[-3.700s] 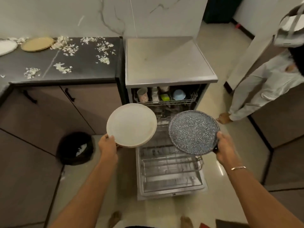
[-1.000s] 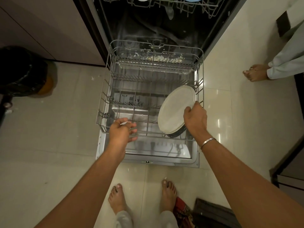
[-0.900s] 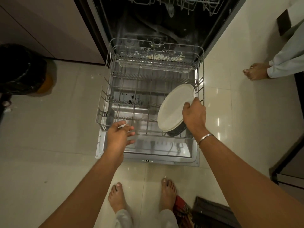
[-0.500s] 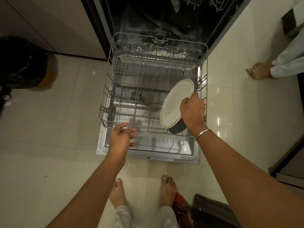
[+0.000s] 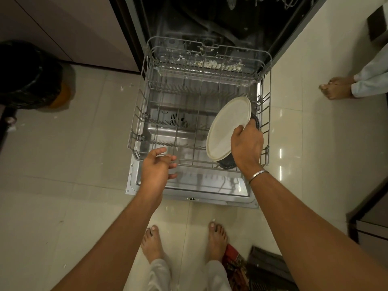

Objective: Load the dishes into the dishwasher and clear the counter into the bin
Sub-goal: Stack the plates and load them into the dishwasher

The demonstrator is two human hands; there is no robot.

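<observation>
Passed across from the other hand, white plate (image 5: 226, 127) now leans at the right wall of the lower rack (image 5: 140, 106).
Left hand (image 5: 158, 164) hovers with fingers loosely spread over the front rail, bare tines beyond; right hand (image 5: 246, 143) grips the plate's rim, dark plate (image 5: 227, 163) mostly hidden behind.

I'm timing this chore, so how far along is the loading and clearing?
Done: a dark plate stands in the lower rack, on its right. In hand: the right hand grips the white plate, leaning beside the dark one, not yet released; the left hand is empty. Left: most of the rack is bare, and the counter is out of view, so clearing into the bin can't be judged.
</observation>
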